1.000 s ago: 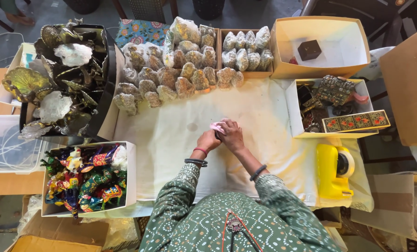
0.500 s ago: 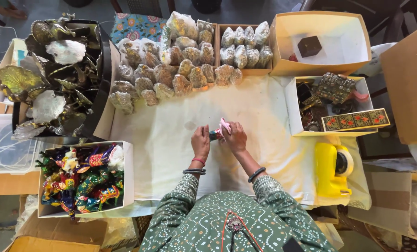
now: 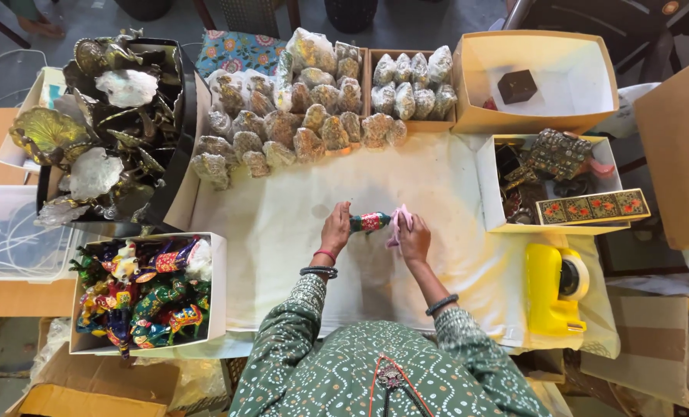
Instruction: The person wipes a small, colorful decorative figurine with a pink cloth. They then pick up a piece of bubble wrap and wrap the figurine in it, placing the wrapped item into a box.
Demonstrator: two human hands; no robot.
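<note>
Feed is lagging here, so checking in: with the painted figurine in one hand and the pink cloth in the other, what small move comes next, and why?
Probably draw the pink cloth along the painted figurine. The left hand pinches one end of it above the white sheet, while the right hand presses the cloth against its other end, so most of it lies uncovered.

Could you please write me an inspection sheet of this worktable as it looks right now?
Surface: table under a pale cloth, faintly stained.
Job's things: small painted figure held in the left hand; pink cloth in the right hand.
Clutter: box of painted figures; wrapped pieces; metal ornaments; yellow tape dispenser; open carton with a dark block; patterned boxes.
Grippers: both hands' fingers closed on their things.
Cables: white cable in a clear tub.
Surroundings: cardboard cartons, floor.
</note>
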